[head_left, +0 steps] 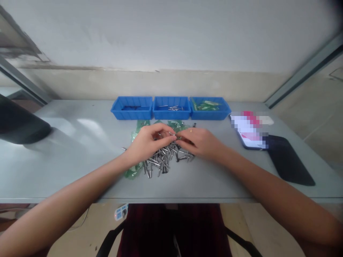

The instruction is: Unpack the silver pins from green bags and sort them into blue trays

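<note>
A loose pile of silver blind rivets (160,159) lies on the grey table, with a few black screws (181,159) at its right side. My left hand (148,141) is over the pile, thumb and fingers closed on some silver rivets (160,135). Its fingertips meet those of my right hand (200,142), which is closed in a pinch just to the right. Whatever the right fingers grip is hidden. Green plastic packets (135,171) stick out around the pile, partly covered by my hands.
Behind the pile stand three blue bins: the left bin (132,114) holds dark screws, the middle bin (171,115) silver rivets, the right bin (210,115) green packets. A phone (248,132) and a black pad (291,160) lie right; a dark cylinder (24,123) is far left.
</note>
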{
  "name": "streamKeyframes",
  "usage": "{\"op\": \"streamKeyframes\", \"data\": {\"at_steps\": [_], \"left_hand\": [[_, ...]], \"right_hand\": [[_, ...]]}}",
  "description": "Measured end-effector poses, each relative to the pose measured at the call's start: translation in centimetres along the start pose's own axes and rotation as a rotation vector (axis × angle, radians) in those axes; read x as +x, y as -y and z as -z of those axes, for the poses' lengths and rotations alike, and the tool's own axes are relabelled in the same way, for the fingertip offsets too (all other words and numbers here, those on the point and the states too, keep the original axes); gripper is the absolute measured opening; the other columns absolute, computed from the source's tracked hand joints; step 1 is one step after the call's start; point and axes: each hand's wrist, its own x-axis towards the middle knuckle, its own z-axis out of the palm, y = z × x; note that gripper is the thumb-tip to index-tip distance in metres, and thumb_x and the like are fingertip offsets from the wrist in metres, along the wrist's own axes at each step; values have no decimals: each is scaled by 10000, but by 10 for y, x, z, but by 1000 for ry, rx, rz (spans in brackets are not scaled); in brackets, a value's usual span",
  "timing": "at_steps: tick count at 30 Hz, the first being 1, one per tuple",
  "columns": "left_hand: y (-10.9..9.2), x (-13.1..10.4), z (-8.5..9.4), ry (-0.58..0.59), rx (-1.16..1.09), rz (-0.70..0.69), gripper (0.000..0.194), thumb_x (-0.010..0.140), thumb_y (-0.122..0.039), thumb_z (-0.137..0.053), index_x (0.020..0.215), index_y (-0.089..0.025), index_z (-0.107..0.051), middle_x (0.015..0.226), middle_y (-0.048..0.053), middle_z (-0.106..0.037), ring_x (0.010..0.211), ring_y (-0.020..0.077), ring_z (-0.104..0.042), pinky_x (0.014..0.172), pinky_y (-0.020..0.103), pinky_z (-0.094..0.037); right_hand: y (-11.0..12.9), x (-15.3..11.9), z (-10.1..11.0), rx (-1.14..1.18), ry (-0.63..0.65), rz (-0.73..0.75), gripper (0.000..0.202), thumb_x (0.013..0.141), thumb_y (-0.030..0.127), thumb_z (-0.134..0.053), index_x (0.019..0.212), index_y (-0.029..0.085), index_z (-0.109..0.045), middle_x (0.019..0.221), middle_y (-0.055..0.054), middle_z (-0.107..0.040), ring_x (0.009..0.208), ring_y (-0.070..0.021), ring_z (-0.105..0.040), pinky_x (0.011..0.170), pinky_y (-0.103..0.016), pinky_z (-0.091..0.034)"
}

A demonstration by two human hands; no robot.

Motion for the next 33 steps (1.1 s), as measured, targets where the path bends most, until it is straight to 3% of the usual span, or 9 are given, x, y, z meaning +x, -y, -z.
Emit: {"op": "streamKeyframes", "data": {"at_steps": [5, 10, 16, 24, 33], "left_hand": [[-1, 2, 1, 56, 14, 3, 135, 808, -289, -670, 854, -164, -650, 917, 39, -657, 810, 142, -618, 731, 270, -510], [2, 1, 1, 138, -42, 11, 83, 854, -233, -594, 884, -165, -633, 861, 20, -657, 783, 124, -608, 703, 250, -490], [2, 1, 0, 116, -87, 19, 54, 848, -210, -591, 843, -159, -606, 783, 6, -612, 691, 99, -545, 615, 223, -438], [2, 1, 1, 173, -108, 57, 135, 868, -281, -595, 813, -159, -572, 732, -3, -576, 659, 100, -516, 587, 225, -413], [3, 2, 1, 138, -69, 62, 168, 861, -339, -616, 854, -172, -616, 710, -4, -579, 639, 103, -505, 573, 229, -418]], "right_hand": [[0, -2, 2, 72, -136, 52, 284, 910, 304, -523, 1163, 181, -562, 857, -31, -687, 757, -153, -623, 668, -265, -451], [0, -3, -2, 26, -115, 210, 372, 933, 201, -453, 1304, 217, -474, 1019, -70, -655, 902, -171, -616, 718, -285, -489], [0, -4, -2, -9, -119, 243, 403, 928, 145, -427, 1322, 224, -460, 959, -55, -639, 809, -155, -597, 672, -277, -487], [-1, -3, -4, -40, -115, 255, 457, 921, 117, -409, 1367, 217, -407, 891, -39, -618, 768, -152, -574, 655, -274, -470], [-1, -2, -1, -84, -242, 232, 257, 930, 196, -456, 1144, 181, -599, 829, -47, -672, 749, -150, -609, 674, -273, -487]]}}
